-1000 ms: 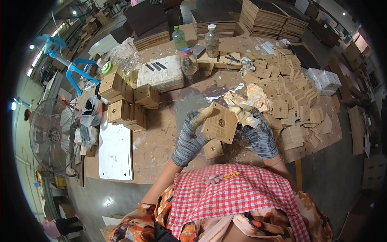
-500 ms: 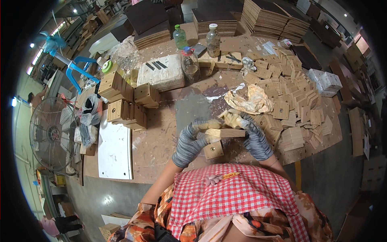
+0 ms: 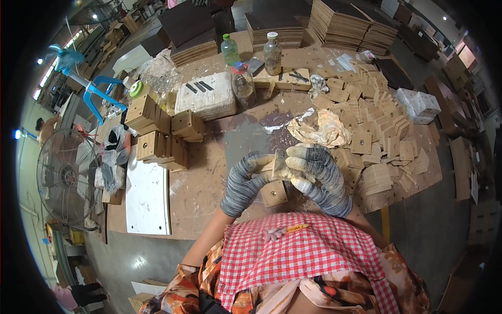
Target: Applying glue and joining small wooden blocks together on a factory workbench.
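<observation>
Both of my hands wear grey gloves with worn, cream-coloured fingers. My left hand [image 3: 246, 183] grips a small wooden block [image 3: 279, 162] from its left side. The block stands up on edge, narrow side toward me. My right hand [image 3: 325, 180] has its fingers curled against the block's right side, hiding part of it. Just below the hands, a second wooden block [image 3: 274, 194] with a round hole lies on the table [image 3: 209, 183]. A crumpled cream cloth or paper [image 3: 321, 130] lies just beyond my right hand.
On the right spreads a heap of small wooden pieces [image 3: 384, 125]. Stacked wooden blocks [image 3: 157, 144] stand at left, by a white panel [image 3: 148, 199] and a fan [image 3: 68, 178]. Bottles [image 3: 243, 86] and a white wrapped package [image 3: 206, 97] stand at the back.
The wooden block has turned from lying flat to standing on edge. My right hand has come left and curled its fingers against it. The view has shifted slightly.
</observation>
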Action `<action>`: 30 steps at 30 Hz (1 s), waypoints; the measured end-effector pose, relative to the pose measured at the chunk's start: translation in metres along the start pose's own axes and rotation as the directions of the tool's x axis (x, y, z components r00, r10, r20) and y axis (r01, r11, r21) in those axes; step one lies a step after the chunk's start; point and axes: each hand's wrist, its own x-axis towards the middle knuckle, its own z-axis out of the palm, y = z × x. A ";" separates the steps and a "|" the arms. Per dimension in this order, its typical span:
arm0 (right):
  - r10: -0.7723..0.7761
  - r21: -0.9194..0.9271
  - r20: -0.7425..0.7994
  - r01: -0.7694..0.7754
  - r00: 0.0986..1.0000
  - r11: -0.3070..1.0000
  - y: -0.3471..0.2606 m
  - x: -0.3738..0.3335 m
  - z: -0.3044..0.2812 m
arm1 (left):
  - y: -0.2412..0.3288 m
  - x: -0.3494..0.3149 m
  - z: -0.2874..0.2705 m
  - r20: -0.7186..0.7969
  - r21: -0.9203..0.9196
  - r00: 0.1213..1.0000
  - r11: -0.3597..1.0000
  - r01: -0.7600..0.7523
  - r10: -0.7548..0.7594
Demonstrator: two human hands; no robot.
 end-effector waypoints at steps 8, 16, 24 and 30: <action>0.287 0.270 -0.054 -0.263 0.956 0.926 0.012 -0.001 0.005 | 0.017 -0.001 -0.002 0.051 0.186 0.998 0.982 0.039 -0.049; 0.201 0.388 -0.075 -0.157 0.977 0.908 0.021 -0.012 0.022 | 0.019 -0.003 0.010 -0.034 0.020 0.958 0.959 0.284 -0.284; 0.422 0.476 -0.148 -0.310 0.894 0.823 0.026 -0.010 0.009 | 0.018 -0.003 0.008 -0.068 0.011 0.950 0.952 0.307 -0.305; 0.409 0.540 -0.137 -0.278 0.902 0.794 0.018 -0.008 0.031 | 0.022 0.006 0.013 0.013 -0.116 0.906 0.899 0.422 -0.423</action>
